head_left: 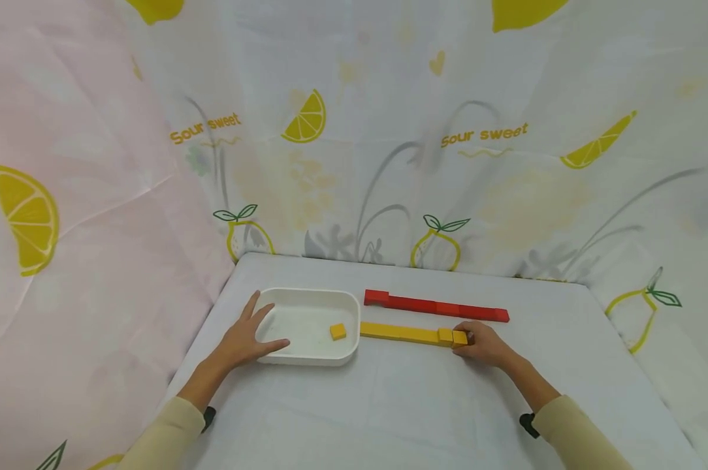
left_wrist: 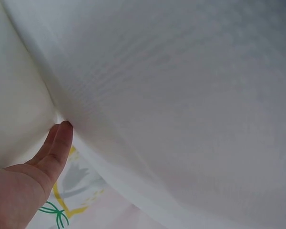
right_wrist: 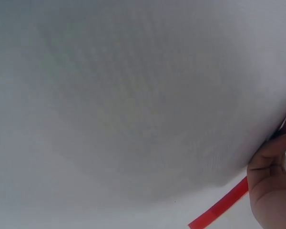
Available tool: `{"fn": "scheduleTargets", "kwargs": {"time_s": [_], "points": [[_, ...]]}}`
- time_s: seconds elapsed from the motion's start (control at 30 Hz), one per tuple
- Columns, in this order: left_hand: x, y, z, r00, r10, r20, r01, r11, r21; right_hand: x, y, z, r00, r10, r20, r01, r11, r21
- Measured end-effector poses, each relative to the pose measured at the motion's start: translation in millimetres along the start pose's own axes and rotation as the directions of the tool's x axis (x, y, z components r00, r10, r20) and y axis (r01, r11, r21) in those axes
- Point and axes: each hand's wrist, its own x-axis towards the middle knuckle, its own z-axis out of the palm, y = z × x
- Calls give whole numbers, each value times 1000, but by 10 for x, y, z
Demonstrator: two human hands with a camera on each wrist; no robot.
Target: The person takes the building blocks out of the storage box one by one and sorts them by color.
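A white tray (head_left: 298, 359) stands at the left of the table. Around its left end my left hand (head_left: 245, 336) is spread, thumb over the front rim and fingers straight along the far side; in the left wrist view that hand (left_wrist: 43, 167) lies by the tray's pale wall (left_wrist: 19, 95). One yellow block (head_left: 338, 331) lies inside. My right hand (head_left: 483, 343) pinches a yellow block (head_left: 459, 338) at the right end of a yellow row (head_left: 401, 333). In the right wrist view, the right hand (right_wrist: 274, 176) shows at the edge, its fingertips at something yellow.
Behind the yellow row runs a row of red blocks (head_left: 436, 307), its left end block set slightly out of line. The white-covered table (head_left: 360, 418) meets a lemon-printed curtain (head_left: 354, 163) at the back and left.
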Motion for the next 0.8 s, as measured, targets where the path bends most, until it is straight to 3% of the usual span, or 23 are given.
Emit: {"fn": "scheduleTargets", "kwargs": {"time_s": [0.13,0.53,0.8], "points": [[-1,3,-4,1000,1,3,-1,1000,0,10,-2,9,1000,30,-5,-30,999,17],[-17,3,-26,1000,1,1,-1,1000,3,37,27,58,1000,6,-4,-6,999,45],[-14,2,-26,1000,-2,13,2,1000,0,37,37,43,999,48,23,-50,993,106]]}}
